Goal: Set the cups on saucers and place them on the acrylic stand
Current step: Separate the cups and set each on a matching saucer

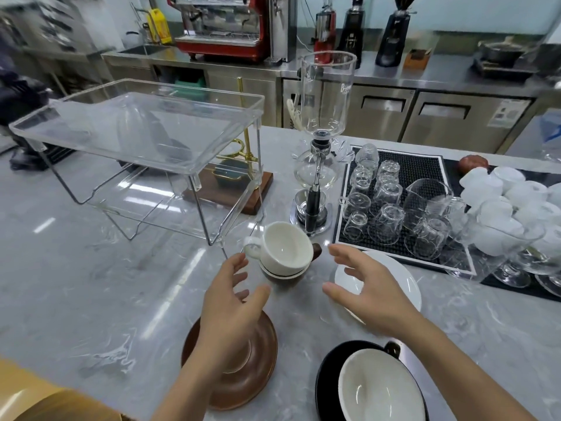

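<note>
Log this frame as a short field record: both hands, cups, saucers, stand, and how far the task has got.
left hand: open, above the brown saucer, holding nothing
right hand: open, above the white saucer, holding nothing
stacked cups: white cup tilted in a brown cup, between the hands
black set: black cup already on black saucer
acrylic stand: nothing on its top tray
task progress: one cup on its saucer, none on the stand
</note>
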Demonstrator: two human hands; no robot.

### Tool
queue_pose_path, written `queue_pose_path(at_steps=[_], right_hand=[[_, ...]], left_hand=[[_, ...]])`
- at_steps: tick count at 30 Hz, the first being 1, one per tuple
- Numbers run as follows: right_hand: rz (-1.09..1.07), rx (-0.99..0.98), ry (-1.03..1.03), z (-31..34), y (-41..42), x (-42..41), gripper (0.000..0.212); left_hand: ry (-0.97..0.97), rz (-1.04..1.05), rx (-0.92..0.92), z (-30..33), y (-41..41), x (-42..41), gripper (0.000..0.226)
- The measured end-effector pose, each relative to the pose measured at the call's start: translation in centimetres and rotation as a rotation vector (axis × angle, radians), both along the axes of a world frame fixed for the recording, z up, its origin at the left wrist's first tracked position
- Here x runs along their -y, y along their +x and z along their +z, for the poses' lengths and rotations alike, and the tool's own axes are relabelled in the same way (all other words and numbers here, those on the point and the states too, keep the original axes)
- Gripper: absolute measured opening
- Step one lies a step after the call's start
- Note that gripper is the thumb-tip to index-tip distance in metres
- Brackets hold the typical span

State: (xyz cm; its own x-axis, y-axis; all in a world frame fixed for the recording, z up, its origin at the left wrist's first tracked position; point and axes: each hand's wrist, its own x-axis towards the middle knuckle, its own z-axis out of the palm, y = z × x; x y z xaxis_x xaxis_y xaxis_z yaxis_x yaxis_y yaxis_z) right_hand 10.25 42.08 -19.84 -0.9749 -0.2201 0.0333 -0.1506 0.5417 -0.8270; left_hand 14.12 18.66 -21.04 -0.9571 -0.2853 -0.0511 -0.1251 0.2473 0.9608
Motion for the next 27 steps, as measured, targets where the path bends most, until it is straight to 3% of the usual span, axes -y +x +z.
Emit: queue_pose_path(at_steps=[7, 19, 27], right_hand=[[0.070, 0.008, 0.045, 0.0, -3.0, 1.4, 0.065], [0.163, 0.040, 0.078, -0.6, -6.6, 2.8, 0.100], [0.214, 0.086, 0.058, -1.2, -7.4, 4.0, 0.105]], left_hand=[[-0.167, -0.037, -0.014, -0.5, -1.5, -0.5, 0.084], [-0.233, -0.087, -0.019, -1.5, -4.5, -0.5, 0.110], [-0.172, -0.079, -0.046, -2.4, -5.3, -0.5, 0.105]])
